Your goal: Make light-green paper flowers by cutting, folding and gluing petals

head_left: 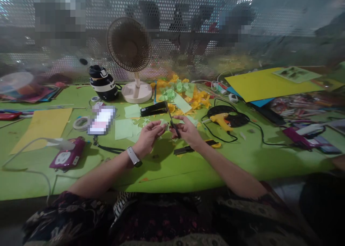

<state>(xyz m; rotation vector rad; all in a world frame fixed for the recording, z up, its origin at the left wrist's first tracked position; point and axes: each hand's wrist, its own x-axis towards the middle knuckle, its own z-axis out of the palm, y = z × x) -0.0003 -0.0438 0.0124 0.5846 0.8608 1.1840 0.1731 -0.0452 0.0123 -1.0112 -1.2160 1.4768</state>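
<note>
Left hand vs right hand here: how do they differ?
The left hand pinches a small pale green paper piece; the right hand grips scissors, blades pointing away from the person. The left wrist wears a watch with a pale strap; the right wrist is bare. Both hover close together above the green table.

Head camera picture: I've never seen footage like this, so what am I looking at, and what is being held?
No machine here: a person wears a camera on the head, looking forward and down at their own two bare hands. The left hand, with a watch at the wrist, holds a pale green paper piece. The right hand holds scissors, blades pointing away. Below is a green table with a glue gun, a fan, paper flowers, a tape roll and a yellow sheet.
</note>
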